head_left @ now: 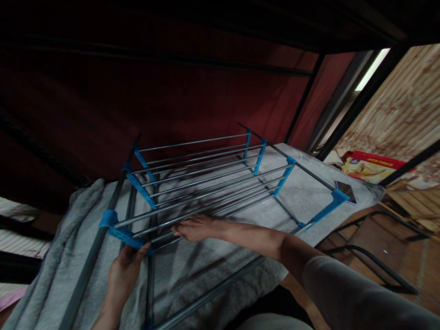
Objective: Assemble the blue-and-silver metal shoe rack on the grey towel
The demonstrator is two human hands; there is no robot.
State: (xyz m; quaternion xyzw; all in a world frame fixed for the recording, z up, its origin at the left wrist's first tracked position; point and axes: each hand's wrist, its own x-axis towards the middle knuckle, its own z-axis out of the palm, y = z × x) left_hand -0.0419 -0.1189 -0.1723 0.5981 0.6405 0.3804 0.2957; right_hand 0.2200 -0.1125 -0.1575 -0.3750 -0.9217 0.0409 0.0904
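A rack of grey metal tubes with blue plastic brackets lies on a grey blanket [213,275]. At the rack's near left corner, my left hand [124,268] is closed on the lower end of a blue bracket [124,234], thumb on top. My right hand [195,227] reaches across from the right, its fingers bent around a thin metal rod [162,238] close to that bracket. The fingertips are partly hidden. Several parallel rods run from the left brackets to the right ones, such as the blue bracket [284,176]. A thicker side tube [90,261] passes left of my left hand.
Behind the rack hangs a dark red cloth [206,96]. Dark frame posts [304,98] stand around the blanket. To the right are a small dark flat item [346,191], a red and yellow box [373,166] and a black-framed chair [374,245] on the tiled floor.
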